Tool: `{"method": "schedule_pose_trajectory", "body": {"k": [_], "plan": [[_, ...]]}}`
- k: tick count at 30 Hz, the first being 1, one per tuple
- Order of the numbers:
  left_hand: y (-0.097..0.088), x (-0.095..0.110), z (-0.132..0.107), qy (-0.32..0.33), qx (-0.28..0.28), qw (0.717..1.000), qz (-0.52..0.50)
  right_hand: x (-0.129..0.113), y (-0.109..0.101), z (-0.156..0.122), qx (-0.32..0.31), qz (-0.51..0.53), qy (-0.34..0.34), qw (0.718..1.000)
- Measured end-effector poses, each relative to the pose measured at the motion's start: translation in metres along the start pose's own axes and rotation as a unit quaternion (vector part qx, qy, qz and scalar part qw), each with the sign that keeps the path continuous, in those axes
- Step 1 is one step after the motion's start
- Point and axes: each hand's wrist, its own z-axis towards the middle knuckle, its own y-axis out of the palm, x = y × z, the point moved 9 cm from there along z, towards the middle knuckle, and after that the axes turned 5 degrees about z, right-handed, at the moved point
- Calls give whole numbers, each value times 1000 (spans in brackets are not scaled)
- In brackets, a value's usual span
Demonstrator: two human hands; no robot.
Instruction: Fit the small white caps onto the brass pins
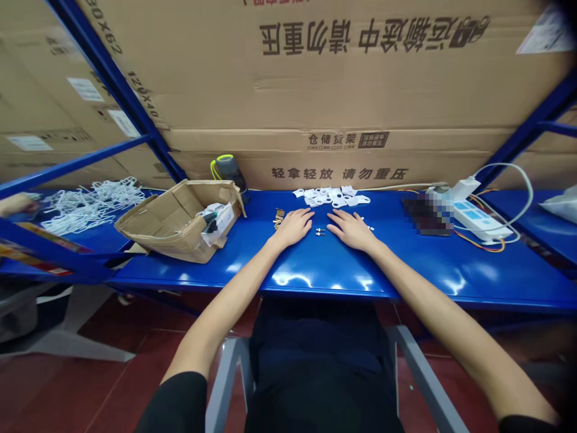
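My left hand (294,227) lies flat on the blue shelf top, palm down, with fingers stretched out. Beside it, partly covered, is a small pile of brass-coloured metal pieces (279,215). My right hand (351,228) also rests flat, fingers spread and holding nothing. Between the two hands sit a few tiny metal pins (320,231), touched by neither. Just beyond my fingertips is a heap of white plastic pieces (331,196), some with round holes. A few small white bits (370,228) show at the outer side of my right hand.
An open cardboard box (157,231) with items inside stands left, a dark bottle (232,171) behind it. Thin white hooked pieces (90,204) are piled farther left. At right are a pixelated dark object (426,215) and a white power strip (480,219) with cables. Large cartons (288,96) back the shelf.
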Motion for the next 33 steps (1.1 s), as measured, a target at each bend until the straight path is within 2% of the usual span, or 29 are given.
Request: {"method": "schedule_pose_trajectory", "body": {"k": [14, 18, 21, 24, 29, 33], "plan": [[0, 0, -1, 4, -2, 1000, 4, -2, -1, -1, -3, -3, 0, 1000], [-5, 2, -1, 11, 9, 1000, 0, -4, -5, -1, 0, -8, -10, 1000], [-16, 3, -3, 13, 21, 1000, -4, -7, -14, -3, 13, -14, -18, 1000], [-36, -2, -6, -10, 48, 999, 11, -6, -25, -5, 24, -20, -16, 999], [-75, -30, -18, -59, 144, 988, 24, 2, -38, -10, 42, -51, 2, 998], [-88, -52, -35, -38, 165, 986, 2, 12, -47, -15, 60, -68, 31, 995]]}}
